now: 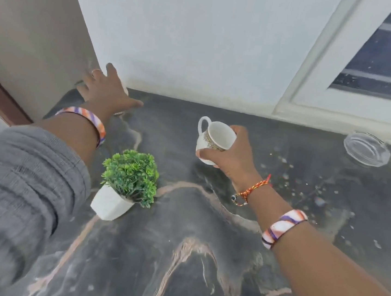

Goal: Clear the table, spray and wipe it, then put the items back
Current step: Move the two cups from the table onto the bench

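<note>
While the right hand (227, 156) grips a cup (212, 140), the left hand (106, 90) reaches, fingers spread, into the surface's (190, 255) far-left corner: clearing continues, plant (125, 184) probably next.

object under left hand (109, 90) mostly hidden, grey sleeve (16, 189) blurred, cut off

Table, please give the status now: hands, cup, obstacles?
Right hand holds cup above table. Left hand spread at far corner, covering something. Plant and glass dish on table.
</note>
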The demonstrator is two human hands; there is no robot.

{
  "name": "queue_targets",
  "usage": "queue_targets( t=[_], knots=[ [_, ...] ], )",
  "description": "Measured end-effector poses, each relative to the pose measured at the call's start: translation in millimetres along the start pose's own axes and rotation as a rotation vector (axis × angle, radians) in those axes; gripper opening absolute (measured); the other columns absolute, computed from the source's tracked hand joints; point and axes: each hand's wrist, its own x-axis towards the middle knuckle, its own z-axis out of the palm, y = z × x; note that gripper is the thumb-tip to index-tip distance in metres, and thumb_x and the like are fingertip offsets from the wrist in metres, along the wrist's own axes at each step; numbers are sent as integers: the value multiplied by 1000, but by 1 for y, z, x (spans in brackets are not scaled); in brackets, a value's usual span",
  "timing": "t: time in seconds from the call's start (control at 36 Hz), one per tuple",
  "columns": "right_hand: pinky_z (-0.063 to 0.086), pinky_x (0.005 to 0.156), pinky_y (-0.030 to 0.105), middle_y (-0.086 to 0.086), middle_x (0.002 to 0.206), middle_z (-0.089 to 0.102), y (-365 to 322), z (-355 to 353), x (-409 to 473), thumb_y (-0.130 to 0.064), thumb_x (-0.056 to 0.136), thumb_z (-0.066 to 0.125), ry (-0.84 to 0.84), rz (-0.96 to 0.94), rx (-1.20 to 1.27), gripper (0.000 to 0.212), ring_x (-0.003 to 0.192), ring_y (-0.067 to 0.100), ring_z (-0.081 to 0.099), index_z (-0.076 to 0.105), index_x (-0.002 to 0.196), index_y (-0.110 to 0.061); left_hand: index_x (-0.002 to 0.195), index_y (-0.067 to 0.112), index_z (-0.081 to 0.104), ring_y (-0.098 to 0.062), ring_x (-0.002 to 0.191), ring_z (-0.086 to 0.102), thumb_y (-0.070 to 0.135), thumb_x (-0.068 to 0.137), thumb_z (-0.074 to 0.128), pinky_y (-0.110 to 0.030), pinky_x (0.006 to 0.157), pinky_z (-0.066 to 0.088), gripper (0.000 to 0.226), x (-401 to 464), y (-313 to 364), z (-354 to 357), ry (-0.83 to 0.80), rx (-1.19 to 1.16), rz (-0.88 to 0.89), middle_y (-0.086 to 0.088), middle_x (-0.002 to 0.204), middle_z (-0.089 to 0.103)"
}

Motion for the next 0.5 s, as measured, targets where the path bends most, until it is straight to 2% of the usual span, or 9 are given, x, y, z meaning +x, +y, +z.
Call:
queue_targets(
  t=[0.08, 0.14, 0.19, 0.33, 0.44, 0.5],
  knots=[
    [45, 79, 23, -4, 111, 47, -1, 6, 4, -14, 58, 87, -22, -44, -46, 79, 101, 14, 50, 40, 121, -13, 143, 17, 14, -50, 134, 22, 46, 69, 75, -59, 108, 23, 101, 20, -6, 5, -61, 65, 41, -27, 147, 22],
    [41, 69, 16, -4, 111, 48, -1, 7, 5, -14, 58, 87, -34, -67, -77, 80, 100, 13, 50, 40, 123, -13, 138, 17, 23, -50, 130, 28, 45, 70, 75, -60, 105, 27, 90, 32, -10, 9, -100, 84, 72, -27, 141, 32],
    [39, 68, 11, -6, 110, 47, 1, 4, 4, -15, 58, 87, -37, -89, -100, 79, 99, 13, 49, 40, 122, -13, 130, 13, 33, -48, 125, 36, 43, 70, 74, -59, 102, 33, 78, 40, -13, 12, -122, 111, 104, -26, 133, 41],
    [41, 69, 14, -7, 107, 48, 6, -7, -2, -17, 57, 88, 1, -94, -125, 77, 97, 12, 50, 41, 118, -17, 131, 16, 42, -40, 128, 35, 18, 79, 63, -49, 102, 39, 56, 41, -12, 19, -68, 115, 96, -21, 135, 37],
    [37, 67, 9, -6, 107, 47, 6, -21, -10, -16, 59, 87, 32, -91, -124, 77, 96, 11, 48, 40, 118, -16, 126, 14, 50, -41, 124, 37, 17, 80, 63, -45, 97, 42, 48, 26, 7, 14, -45, 114, 92, -18, 132, 35],
    [39, 69, 13, -5, 108, 46, 7, -27, -17, -15, 59, 87, 54, -87, -117, 76, 98, 12, 47, 39, 119, -17, 124, 17, 53, -38, 124, 40, 19, 75, 69, -43, 97, 43, 51, 13, 21, 8, -42, 2, 124, -16, 131, 39]
  ],
)
